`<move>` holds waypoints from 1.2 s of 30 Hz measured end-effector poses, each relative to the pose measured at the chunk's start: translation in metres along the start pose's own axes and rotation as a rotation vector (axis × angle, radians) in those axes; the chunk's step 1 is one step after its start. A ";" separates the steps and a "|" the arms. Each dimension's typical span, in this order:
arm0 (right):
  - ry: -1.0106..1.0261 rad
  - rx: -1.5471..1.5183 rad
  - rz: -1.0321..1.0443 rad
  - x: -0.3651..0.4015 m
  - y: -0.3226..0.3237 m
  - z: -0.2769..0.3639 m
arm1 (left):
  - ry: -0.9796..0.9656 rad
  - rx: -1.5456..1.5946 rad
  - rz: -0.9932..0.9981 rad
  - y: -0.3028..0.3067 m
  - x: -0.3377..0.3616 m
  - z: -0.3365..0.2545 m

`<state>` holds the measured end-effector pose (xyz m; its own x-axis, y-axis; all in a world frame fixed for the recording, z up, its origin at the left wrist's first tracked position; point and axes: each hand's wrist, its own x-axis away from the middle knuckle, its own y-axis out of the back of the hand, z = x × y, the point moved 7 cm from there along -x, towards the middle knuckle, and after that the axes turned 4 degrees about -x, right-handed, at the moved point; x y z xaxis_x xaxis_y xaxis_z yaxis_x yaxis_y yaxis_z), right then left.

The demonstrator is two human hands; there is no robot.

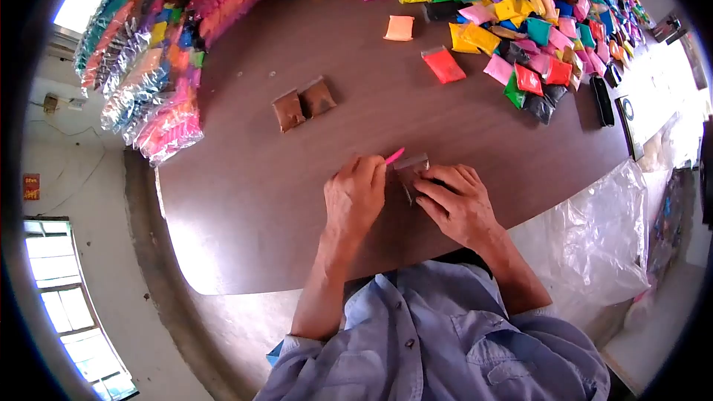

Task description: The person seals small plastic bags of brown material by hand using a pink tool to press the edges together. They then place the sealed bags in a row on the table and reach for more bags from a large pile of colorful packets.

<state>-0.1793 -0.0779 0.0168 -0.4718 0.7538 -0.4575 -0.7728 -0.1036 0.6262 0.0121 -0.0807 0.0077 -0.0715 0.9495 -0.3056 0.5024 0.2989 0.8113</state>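
Observation:
My left hand [356,191] is closed around a small pink tool [395,155], whose tip sticks out past the fingers toward the right. Just beside it, my right hand [457,199] pinches a small clear packet [413,169] near the front of the brown table [252,186]. The packet's contents are too small to make out. Farther up and to the left lie two brown packets, one [288,111] touching the other [318,98].
A heap of colourful packets [538,22] covers the back right. Separate orange [399,27] and red [444,65] packets lie before it. Rows of bagged packets [160,96] line the left edge. Clear plastic [598,234] hangs beside the table at right.

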 end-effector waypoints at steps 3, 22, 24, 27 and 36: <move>-0.014 0.011 -0.011 0.000 0.001 -0.001 | 0.054 0.084 0.029 0.008 -0.005 0.002; -0.028 0.044 -0.035 0.004 0.002 -0.002 | 0.011 0.172 0.118 0.007 0.021 -0.031; -0.027 0.045 -0.020 0.003 0.000 -0.003 | -0.004 0.126 0.103 0.004 0.021 -0.030; -0.009 0.044 -0.033 0.004 0.001 -0.004 | -0.024 0.070 0.088 0.000 0.010 -0.023; -0.011 0.054 -0.052 0.007 0.001 -0.005 | -0.029 0.084 0.142 0.007 -0.007 -0.032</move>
<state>-0.1854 -0.0762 0.0110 -0.4266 0.7645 -0.4832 -0.7718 -0.0292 0.6352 -0.0120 -0.0821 0.0312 0.0302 0.9780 -0.2062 0.5763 0.1516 0.8031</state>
